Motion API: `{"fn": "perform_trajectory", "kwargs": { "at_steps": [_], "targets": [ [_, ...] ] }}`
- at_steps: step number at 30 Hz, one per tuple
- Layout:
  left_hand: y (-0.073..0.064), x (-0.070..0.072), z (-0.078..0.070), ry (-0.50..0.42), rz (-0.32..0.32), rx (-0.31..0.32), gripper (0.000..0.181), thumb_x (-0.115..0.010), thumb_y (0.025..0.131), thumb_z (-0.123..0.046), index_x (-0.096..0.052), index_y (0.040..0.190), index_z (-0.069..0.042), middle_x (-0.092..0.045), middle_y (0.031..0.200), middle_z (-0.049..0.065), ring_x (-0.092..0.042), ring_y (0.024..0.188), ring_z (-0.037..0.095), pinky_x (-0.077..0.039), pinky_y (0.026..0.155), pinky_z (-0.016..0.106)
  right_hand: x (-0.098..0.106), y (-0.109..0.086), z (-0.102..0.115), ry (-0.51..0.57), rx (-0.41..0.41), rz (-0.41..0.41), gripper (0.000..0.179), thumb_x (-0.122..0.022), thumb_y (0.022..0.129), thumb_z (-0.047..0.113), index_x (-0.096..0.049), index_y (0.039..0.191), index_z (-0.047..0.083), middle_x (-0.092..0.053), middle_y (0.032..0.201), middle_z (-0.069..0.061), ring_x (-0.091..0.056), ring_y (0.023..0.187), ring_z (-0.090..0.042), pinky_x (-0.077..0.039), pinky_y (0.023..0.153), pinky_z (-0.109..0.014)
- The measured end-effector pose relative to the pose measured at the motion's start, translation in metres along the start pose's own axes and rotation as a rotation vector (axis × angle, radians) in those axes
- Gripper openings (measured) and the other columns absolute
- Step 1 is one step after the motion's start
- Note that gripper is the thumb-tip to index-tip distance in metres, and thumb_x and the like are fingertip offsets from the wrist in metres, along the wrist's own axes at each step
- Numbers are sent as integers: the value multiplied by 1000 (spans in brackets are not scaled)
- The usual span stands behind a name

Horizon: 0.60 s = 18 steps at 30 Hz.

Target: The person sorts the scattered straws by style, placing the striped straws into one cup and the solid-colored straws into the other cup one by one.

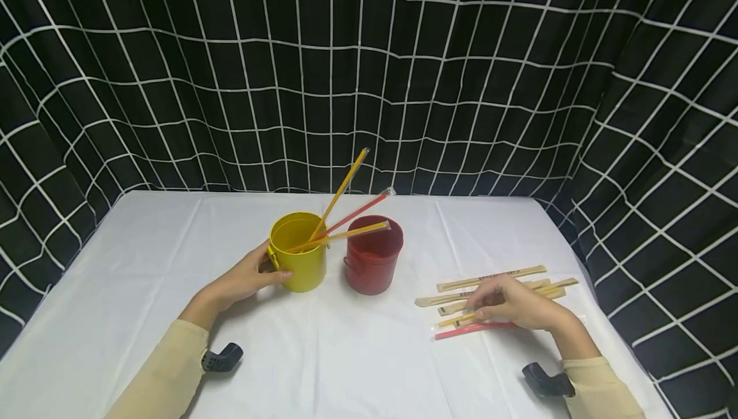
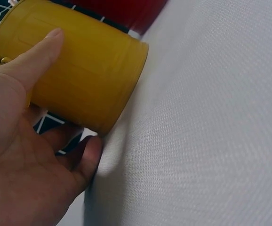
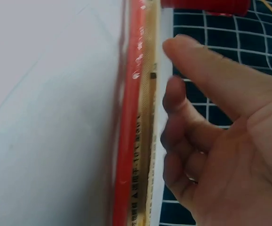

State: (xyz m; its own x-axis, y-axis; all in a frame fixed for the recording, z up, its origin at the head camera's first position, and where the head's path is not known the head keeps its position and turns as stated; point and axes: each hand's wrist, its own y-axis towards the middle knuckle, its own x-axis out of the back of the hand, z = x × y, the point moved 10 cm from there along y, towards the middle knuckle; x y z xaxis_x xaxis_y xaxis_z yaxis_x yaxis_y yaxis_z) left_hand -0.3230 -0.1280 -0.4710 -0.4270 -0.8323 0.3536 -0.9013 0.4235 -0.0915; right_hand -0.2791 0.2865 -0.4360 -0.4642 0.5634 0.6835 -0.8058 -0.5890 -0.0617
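My left hand (image 1: 245, 281) grips a small yellow bucket (image 1: 308, 273) from its left side, thumb on the front wall and fingers behind. Two yellow wrapped straws (image 1: 341, 192) and one red wrapped straw (image 1: 362, 209) lean out of it to the right. Over at the right, my right hand (image 1: 521, 303) hovers above a loose group of straws. Paper-wrapped straws (image 1: 490, 277) lie there, with a red straw (image 1: 475, 330) in clear wrap nearest me. In the right wrist view, thumb and forefinger stand apart beside the red straw, nothing between them.
A red bucket (image 1: 373, 271) stands just right of the yellow one, with leaning straws passing over its rim. White cloth (image 1: 357, 368) covers the table. Black curtains with a white grid (image 1: 369, 73) surround its back and sides.
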Motion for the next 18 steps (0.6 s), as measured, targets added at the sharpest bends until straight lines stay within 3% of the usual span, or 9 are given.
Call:
{"fn": "perform_trajectory", "kwargs": {
  "at_steps": [4, 7, 12, 18],
  "targets": [
    [-2, 0, 1, 2, 5, 7, 87, -72, 94, -32, -20, 162, -17, -33, 164, 18, -34, 150, 43, -23, 125, 62, 0, 0, -9, -120, -89, -30, 12, -77, 86, 19, -78, 97, 16, -72, 99, 1, -66, 98, -10, -54, 88, -23],
    [-1, 0, 0, -6, 8, -1, 87, -71, 94, -31, -19, 162, -17, -32, 165, 17, -33, 150, 42, -23, 125, 61, 0, 1, -13, -177, -110, -45, 11, -78, 85, 20, -78, 95, 17, -72, 100, 3, -65, 99, -11, -55, 90, -25],
    [1, 2, -6, -12, 6, -36, 83, -70, 95, -28, -22, 161, -14, -34, 163, 18, -35, 149, 43, -25, 124, 61, 2, 1, -13, -187, -98, -61, 9, -78, 83, 18, -77, 91, 16, -70, 97, 2, -63, 96, -9, -54, 87, -25],
    [1, 2, -4, -14, 6, -36, 81, -71, 95, -28, -25, 160, -14, -38, 161, 17, -38, 147, 41, -25, 124, 61, -1, 0, -14, -178, -106, -45, 10, -80, 80, 19, -76, 89, 17, -69, 97, 4, -60, 96, -4, -51, 89, -23]
  ]
}}
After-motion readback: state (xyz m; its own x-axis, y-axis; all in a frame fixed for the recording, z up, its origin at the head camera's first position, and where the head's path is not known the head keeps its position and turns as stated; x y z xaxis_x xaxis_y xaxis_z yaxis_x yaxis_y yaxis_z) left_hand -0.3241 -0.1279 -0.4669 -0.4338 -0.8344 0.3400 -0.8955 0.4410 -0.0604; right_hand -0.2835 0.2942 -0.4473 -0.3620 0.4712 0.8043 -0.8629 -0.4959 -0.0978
